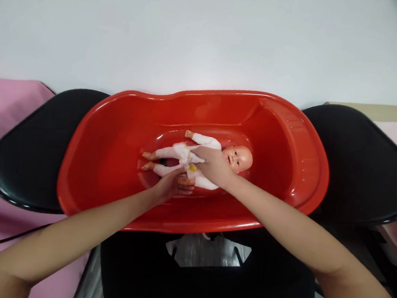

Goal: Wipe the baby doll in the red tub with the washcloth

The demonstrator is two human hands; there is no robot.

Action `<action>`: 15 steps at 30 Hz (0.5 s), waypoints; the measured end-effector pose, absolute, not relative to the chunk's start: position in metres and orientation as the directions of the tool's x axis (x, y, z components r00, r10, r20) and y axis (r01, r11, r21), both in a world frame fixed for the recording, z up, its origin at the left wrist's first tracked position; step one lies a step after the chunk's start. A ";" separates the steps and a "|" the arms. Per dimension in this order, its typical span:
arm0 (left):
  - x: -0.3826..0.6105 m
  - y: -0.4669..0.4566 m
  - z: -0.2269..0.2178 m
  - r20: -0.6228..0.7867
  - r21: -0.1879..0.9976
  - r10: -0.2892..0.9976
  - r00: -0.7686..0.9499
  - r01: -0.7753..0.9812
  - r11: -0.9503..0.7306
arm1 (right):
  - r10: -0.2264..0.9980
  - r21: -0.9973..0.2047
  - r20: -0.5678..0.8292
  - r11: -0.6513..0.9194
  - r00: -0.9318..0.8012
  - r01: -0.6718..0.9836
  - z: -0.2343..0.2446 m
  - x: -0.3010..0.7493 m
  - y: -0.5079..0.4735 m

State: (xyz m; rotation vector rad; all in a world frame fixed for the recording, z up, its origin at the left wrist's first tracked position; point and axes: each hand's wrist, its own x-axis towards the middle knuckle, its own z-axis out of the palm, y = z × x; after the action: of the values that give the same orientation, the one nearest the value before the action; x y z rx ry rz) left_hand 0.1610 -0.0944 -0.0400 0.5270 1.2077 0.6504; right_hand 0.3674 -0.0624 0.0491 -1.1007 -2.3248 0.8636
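Observation:
A bald baby doll (241, 159) in white clothes lies on its back in a red baby bathtub (103, 159), its head to the right and bare feet to the left. Over the doll's middle, my right hand (214, 164) is closed on a white cloth (181, 151) with a yellow patch; the hand's back hides most of the doll's torso. My left hand (171, 184) is at the doll's near side, its thumb by the cloth and its fingers under the doll's hand (186, 181), which sits between them. The doll's other arm lies stretched along its far side.
The tub stands across black seats, one showing at the left (27, 152) and another at the right (360, 163). A black chair (207, 289) is below its near rim. Behind is a pale wall (194, 37). Pink covering (10, 109) shows at the left.

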 end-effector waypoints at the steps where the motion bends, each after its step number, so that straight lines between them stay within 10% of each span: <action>1: 0.162 -0.094 -0.034 -0.685 0.684 0.697 0.214 -0.141 0.716 | 0.824 -0.689 0.230 0.514 -0.518 0.511 0.056 0.381 -0.070; 6: 0.163 -0.088 -0.018 -0.611 0.765 0.758 0.226 -0.075 0.639 | 0.680 -0.435 0.638 0.706 -0.362 0.560 0.074 0.492 -0.161; 15: 0.156 -0.075 -0.038 -0.497 0.859 0.824 0.272 0.290 0.423 | 0.803 -0.221 0.571 0.351 -0.171 0.910 -0.100 0.610 -0.422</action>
State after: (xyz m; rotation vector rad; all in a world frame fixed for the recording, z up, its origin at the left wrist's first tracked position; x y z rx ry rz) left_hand 0.1564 -0.0751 -0.0384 1.1311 1.2946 0.4883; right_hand 0.6099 -0.4219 -0.1000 -1.4856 -2.0066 -0.2257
